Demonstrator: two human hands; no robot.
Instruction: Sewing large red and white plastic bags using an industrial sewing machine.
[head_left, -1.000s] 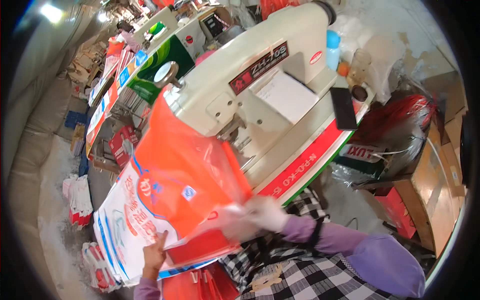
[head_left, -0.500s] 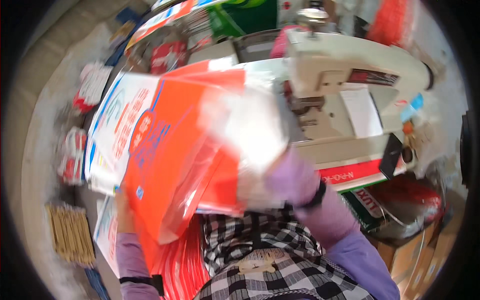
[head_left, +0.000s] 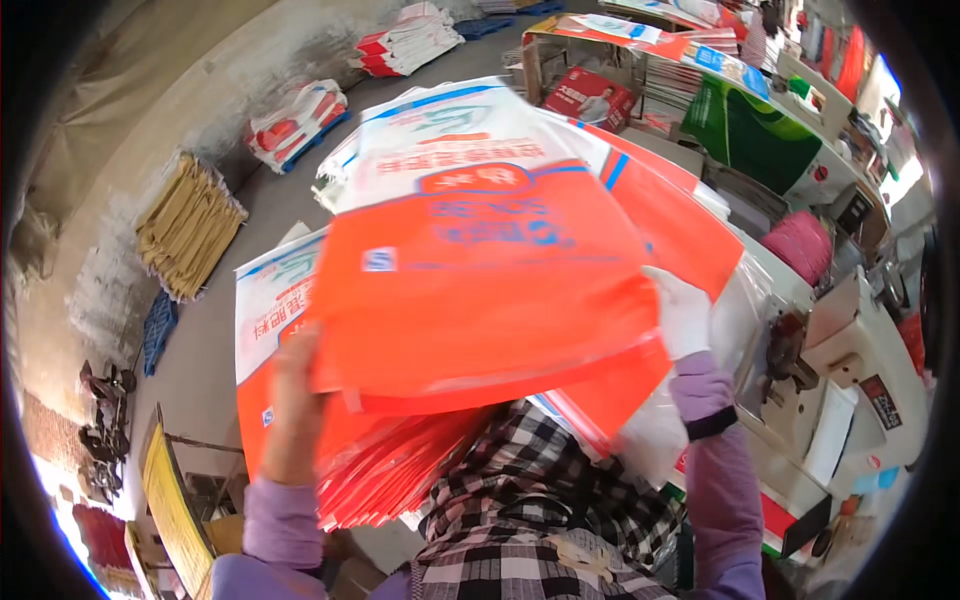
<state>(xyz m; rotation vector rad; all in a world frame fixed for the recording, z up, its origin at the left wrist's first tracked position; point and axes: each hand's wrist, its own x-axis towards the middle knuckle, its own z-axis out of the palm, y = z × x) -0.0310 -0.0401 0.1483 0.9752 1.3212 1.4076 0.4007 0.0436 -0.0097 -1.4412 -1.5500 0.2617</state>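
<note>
An orange and white printed sack [head_left: 480, 320] is stretched flat in front of me. My bare left hand [head_left: 292, 400] is closed on its left edge, somewhat blurred. At its right edge is my right hand [head_left: 682, 312] in a white glove, fingers curled round the rim. Under the left side lies a thick fanned stack of the same sacks [head_left: 400, 480], resting near my checked apron. More orange and white sacks [head_left: 690, 225] with a clear plastic lining spread out behind and to the right, partly hidden by the held one.
A cream sewing machine [head_left: 865, 365] stands at the right, with a pink thread cone [head_left: 798, 245] behind it. Folded brown sacks [head_left: 190, 228] and red and white bundles [head_left: 297, 122] lie on the floor at left. A green sack [head_left: 745, 132] hangs at the far right.
The view has swung left, so the sewing machine sits farther right. The sack has turned from slanted to squarely facing me, and my right hand has come to its right edge.
</note>
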